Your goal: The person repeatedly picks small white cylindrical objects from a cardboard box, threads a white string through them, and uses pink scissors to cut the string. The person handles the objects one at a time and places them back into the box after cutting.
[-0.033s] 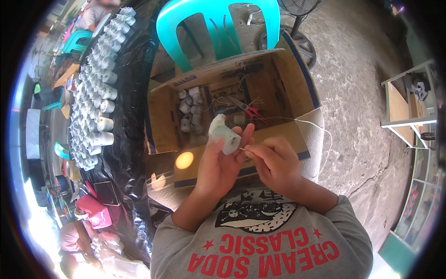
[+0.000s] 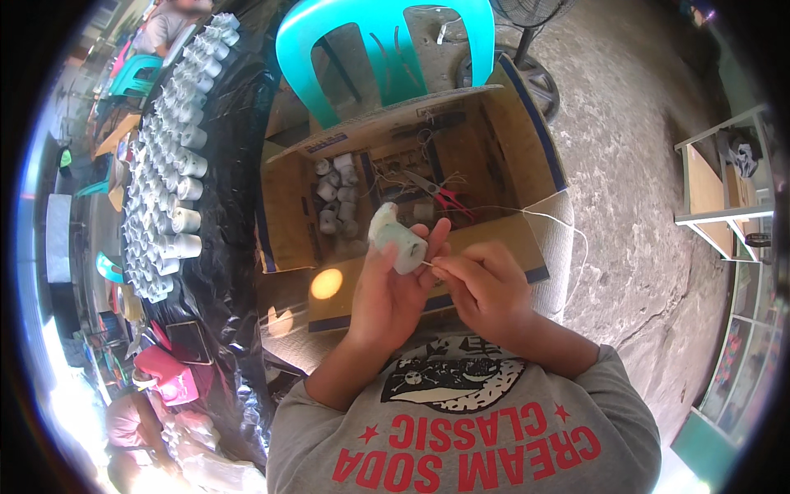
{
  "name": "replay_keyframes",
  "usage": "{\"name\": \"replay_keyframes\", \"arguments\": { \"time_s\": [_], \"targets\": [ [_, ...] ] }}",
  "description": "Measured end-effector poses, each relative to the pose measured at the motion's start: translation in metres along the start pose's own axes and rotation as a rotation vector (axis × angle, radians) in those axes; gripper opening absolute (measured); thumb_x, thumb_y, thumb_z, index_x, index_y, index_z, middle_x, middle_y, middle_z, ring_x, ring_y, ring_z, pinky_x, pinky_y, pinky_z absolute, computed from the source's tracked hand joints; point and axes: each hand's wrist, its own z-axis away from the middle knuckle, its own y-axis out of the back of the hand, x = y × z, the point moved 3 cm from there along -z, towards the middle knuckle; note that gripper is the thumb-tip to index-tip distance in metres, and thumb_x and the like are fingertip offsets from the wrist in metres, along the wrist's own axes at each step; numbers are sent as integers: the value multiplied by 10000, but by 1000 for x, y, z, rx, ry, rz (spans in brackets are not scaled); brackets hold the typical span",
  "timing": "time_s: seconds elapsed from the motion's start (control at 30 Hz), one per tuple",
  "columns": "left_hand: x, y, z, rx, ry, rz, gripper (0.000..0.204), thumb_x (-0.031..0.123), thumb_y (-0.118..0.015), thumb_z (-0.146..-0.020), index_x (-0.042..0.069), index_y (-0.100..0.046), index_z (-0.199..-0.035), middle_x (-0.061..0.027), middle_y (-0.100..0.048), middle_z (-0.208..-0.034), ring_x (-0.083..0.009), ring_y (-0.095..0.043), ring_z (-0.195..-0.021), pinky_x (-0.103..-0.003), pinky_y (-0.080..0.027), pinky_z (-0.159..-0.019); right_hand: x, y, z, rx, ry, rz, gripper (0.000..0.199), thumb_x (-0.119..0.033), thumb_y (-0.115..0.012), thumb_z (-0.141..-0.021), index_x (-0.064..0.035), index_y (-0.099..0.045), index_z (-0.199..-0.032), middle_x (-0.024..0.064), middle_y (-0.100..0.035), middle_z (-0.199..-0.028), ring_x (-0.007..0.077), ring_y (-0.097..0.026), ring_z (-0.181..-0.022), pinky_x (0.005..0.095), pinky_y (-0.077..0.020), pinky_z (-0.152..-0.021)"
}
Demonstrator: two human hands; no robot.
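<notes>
Between the curled fingers of the left hand (image 2: 388, 290), a whitish cup (image 2: 403, 249) is held tilted, its flat end toward the right hand (image 2: 491, 284), whose fingers pinch a thin strand (image 2: 428, 263) by that end. Beyond, inside a cardboard box (image 2: 517, 156), lie red-handled scissors (image 2: 449, 199) and pale cups (image 2: 329, 192). Farther left, similar cups (image 2: 191, 165) line a black-covered bench (image 2: 229, 123).

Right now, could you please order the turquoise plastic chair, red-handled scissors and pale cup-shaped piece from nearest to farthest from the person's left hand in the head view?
1. Pale cup-shaped piece, held in the left hand.
2. Red-handled scissors, in the cardboard box, ahead and right.
3. Turquoise plastic chair, beyond the box.
</notes>
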Motion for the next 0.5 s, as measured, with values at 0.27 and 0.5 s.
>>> {"name": "replay_keyframes", "arguments": {
  "time_s": [0.27, 0.5],
  "targets": [
    [-4, -5, -2, -67, -213, -214, 500, 158, -463, -993, 161, -210, -1425, -90, -485, -1271, -341, -390, -1349, -409, -385, -1057, 0, 1, -2, -14, -10, -8, 191, 12, -736, -758, -46, -683, -931, 66, -565, -810, 209, -570, -659, 311, -451, -539],
    [-9, -7, -2, -119, -314, -249, 558, 104, -454, -988, 164, -158, -1457, -112, -445, -1297, -332, -358, -1372, -402, -374, -1077, 2, 2, -1, -44, -65, -20, 172, -7, -727, -758, -41, -656, -910, 70, -548, -809, 249, -575, -695, 348, -473, -591]
  ]
}}
